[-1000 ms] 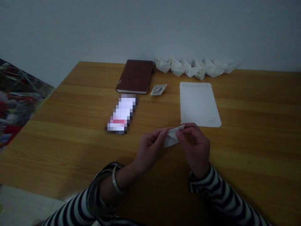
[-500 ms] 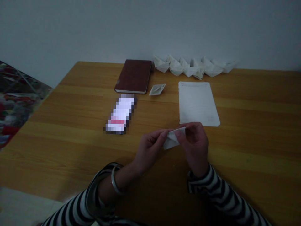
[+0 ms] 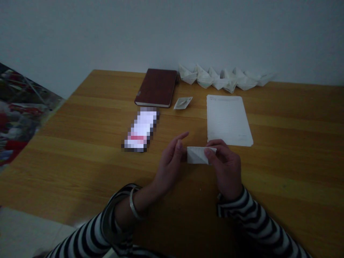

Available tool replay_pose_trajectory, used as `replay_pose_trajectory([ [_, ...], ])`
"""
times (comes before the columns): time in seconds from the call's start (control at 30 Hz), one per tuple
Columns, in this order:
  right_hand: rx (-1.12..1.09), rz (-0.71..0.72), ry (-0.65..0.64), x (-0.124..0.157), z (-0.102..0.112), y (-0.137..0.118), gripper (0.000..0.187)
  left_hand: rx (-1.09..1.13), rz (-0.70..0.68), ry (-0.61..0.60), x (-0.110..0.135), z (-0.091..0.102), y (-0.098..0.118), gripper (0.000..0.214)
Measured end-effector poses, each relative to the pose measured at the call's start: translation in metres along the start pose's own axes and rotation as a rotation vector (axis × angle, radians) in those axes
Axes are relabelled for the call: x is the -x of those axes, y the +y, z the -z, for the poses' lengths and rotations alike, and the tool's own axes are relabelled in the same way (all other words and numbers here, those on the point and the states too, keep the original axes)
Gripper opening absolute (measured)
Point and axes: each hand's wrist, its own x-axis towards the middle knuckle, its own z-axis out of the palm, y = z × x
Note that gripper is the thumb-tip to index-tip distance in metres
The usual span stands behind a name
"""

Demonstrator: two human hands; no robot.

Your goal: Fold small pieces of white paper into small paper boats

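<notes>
Between my two hands is a small folded piece of white paper [image 3: 197,155], a flat rectangle with slanting crease lines. My right hand [image 3: 229,171] pinches its right end, thumb in front and fingers behind. At the left end, my left hand [image 3: 168,164] has its index finger stretched out and its thumb raised off the paper. Its lower fingers are close to the paper's left edge; whether they touch it I cannot tell. Just beyond my right hand lie lined paper sheets [image 3: 228,120].
Along the wall stands a row of several folded paper boats [image 3: 204,78]. A single small folded paper [image 3: 183,103] lies in front of a brown notebook [image 3: 157,87]. The phone [image 3: 141,129], its screen blurred, rests left of my hands on the wooden table [image 3: 88,143].
My left thumb and index finger have come off the paper and spread. The paper now sits level, held in my right hand. The view has shifted slightly.
</notes>
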Motion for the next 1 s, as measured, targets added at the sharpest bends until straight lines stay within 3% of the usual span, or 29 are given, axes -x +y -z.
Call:
replay_pose_trajectory([
  [0.1, -0.03, -0.007, 0.014, -0.002, 0.001, 0.002, 0.011, 0.031, 0.019, 0.025, -0.004, 0.003, 0.002, 0.044],
  [0.33, -0.024, -0.029, -0.017, -0.002, 0.001, 0.003, 0.013, -0.188, -0.06, 0.015, -0.008, 0.006, 0.007, 0.017],
  [0.47, -0.025, -0.036, -0.049, -0.002, 0.001, 0.001, 0.013, -0.234, -0.096, 0.022, -0.007, 0.006, 0.007, 0.028],
  [0.6, -0.036, -0.015, -0.057, -0.002, -0.001, 0.0, 0.012, -0.185, -0.021, 0.027, -0.008, 0.006, 0.005, 0.037],
  [0.77, -0.051, -0.015, -0.005, -0.001, -0.01, 0.0, 0.012, -0.088, 0.126, -0.061, -0.009, 0.0, 0.0, 0.051],
  [1.0, -0.035, -0.006, 0.043, 0.001, -0.014, 0.0, 0.013, 0.082, 0.194, -0.188, -0.007, -0.005, -0.002, 0.028],
])
